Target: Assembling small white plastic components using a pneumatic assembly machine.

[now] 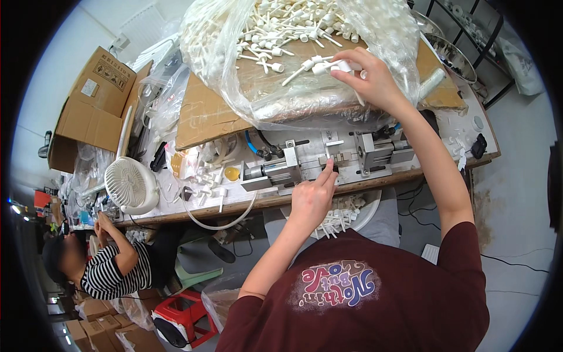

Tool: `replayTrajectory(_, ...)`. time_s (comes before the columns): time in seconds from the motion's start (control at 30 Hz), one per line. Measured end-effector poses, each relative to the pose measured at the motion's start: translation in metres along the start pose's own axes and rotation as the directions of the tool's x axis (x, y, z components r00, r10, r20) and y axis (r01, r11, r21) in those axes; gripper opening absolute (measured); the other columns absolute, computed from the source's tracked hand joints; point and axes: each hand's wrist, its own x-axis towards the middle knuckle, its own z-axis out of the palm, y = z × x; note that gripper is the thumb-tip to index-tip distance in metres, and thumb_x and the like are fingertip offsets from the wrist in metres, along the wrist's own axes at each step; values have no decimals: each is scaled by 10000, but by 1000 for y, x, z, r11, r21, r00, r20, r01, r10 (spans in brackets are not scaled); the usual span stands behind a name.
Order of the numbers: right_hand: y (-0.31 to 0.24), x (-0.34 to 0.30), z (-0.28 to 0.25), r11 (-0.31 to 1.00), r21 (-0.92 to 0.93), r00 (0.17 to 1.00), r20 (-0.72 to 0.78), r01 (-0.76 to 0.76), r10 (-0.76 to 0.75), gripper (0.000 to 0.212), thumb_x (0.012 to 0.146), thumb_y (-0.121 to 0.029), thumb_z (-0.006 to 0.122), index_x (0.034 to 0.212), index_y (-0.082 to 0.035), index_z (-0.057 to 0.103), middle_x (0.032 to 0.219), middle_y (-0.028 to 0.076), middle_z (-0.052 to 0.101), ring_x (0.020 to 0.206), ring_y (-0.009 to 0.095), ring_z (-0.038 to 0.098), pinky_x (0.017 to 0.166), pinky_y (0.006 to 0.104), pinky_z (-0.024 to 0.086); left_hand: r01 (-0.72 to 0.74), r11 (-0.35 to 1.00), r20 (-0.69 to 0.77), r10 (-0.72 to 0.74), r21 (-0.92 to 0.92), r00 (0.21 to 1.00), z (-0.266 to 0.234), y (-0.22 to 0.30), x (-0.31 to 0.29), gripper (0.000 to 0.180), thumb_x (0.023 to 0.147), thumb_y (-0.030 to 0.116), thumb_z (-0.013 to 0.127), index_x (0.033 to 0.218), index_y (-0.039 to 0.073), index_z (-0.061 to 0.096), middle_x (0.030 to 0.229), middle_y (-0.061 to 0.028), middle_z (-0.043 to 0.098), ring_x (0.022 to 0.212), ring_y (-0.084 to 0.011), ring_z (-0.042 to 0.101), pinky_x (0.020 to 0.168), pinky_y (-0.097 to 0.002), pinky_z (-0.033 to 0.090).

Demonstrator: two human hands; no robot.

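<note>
Wooden bench [258, 202] before you carries a cardboard sheet [205, 114] under a clear bag [234, 88] of white plastic parts. Below it sits a metal jig [328, 158]. Your right hand [369, 76] pinches a white part [319, 63] over the bag. Your left hand [314, 196] rests fingertips on the jig, holding nothing you can see.
</note>
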Motion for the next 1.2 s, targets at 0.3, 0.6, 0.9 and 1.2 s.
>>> replayTrajectory(0.3, -48, -26, -27, 912, 342, 970, 155, -228, 185, 310, 786, -201, 800, 1036, -49, 698, 878, -14, 623, 794, 56, 548, 646, 220, 417, 96, 930, -86, -135, -356, 987, -17, 4, 5, 368, 756, 95, 780, 1098, 39, 655, 1219, -103, 649, 635, -173, 675, 580, -285, 540)
replayTrajectory(0.6, -67, -111, -14, 821, 402, 783, 617, -405, 84, 326, 733, -137, 832, 1016, -44, 701, 841, -8, 623, 774, 76, 562, 658, 246, 435, 12, 788, -169, -147, -616, 974, -75, 20, 15, 434, 772, -21, 738, 1197, 11, 658, 1031, -119, 686, 934, -199, 661, 784, -282, 534)
replayTrajectory(0.9, -54, -138, -13, 379, 546, 665, 619, -747, 419, 266, 861, -151, 708, 1079, -2, 679, 791, -24, 625, 652, 22, 519, 565, 177, 393, 186, 768, -124, -326, -613, 937, -73, 21, 3, 293, 813, -54, 688, 1096, 19, 703, 1009, -84, 661, 869, -139, 651, 701, -246, 549)
replayTrajectory(1.2, -58, -156, -10, 206, 779, 717, 391, -592, 577, 198, 959, -186, 616, 1106, -71, 550, 856, 1, 612, 583, -3, 380, 496, 162, 289, 153, 896, -101, -213, -417, 972, -19, 12, -15, 352, 771, -8, 747, 1115, 19, 678, 1048, -74, 644, 786, -158, 678, 676, -272, 560)
